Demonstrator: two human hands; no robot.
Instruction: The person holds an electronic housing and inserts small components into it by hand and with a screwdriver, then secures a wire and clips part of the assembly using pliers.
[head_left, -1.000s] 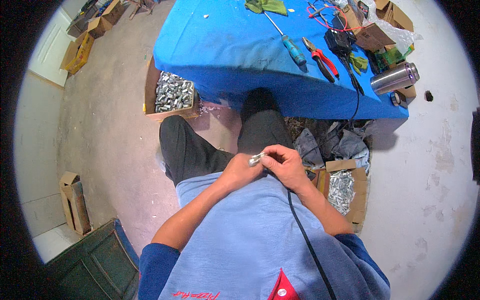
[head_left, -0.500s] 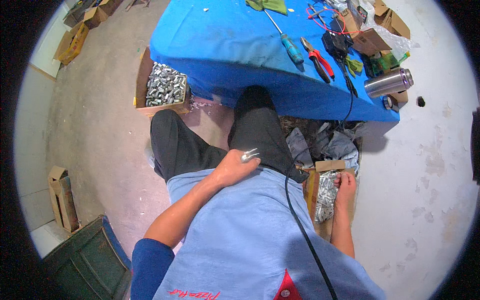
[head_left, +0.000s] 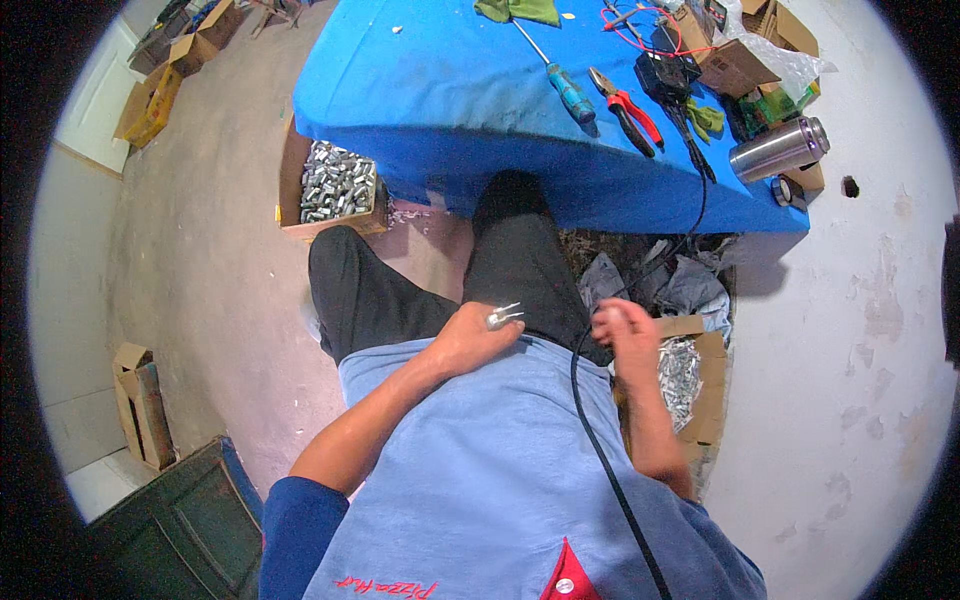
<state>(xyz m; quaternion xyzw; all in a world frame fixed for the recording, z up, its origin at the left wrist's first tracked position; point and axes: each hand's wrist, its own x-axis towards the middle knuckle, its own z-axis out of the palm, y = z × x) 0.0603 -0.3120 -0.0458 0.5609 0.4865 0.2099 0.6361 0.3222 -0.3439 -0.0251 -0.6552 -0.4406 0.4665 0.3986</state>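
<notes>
My left hand (head_left: 474,338) rests in my lap, its fingers curled round a small silvery metal piece (head_left: 499,318) with two thin prongs sticking out to the right. My right hand (head_left: 628,328) is in the air above my right thigh, slightly blurred. Its fingertips are drawn together, and what they hold, if anything, is too small to make out. Just below and to the right of that hand stands an open cardboard box (head_left: 711,372) holding many small shiny metal parts (head_left: 679,382). A black cable (head_left: 606,462) runs down over my shirt, passing close to the right hand.
A blue-covered table (head_left: 430,95) stands ahead, bearing a screwdriver (head_left: 570,93), red-handled pliers (head_left: 630,118), a black adapter (head_left: 668,75) and a steel flask (head_left: 780,150). Left of my knees, another carton (head_left: 290,185) is full of metal pieces (head_left: 337,183). Grey cloth (head_left: 690,288) lies under the table.
My right hand has come up and left from the box of small metal parts toward my lap. The left hand keeps its hold on the pronged piece. The view has shifted slightly.
</notes>
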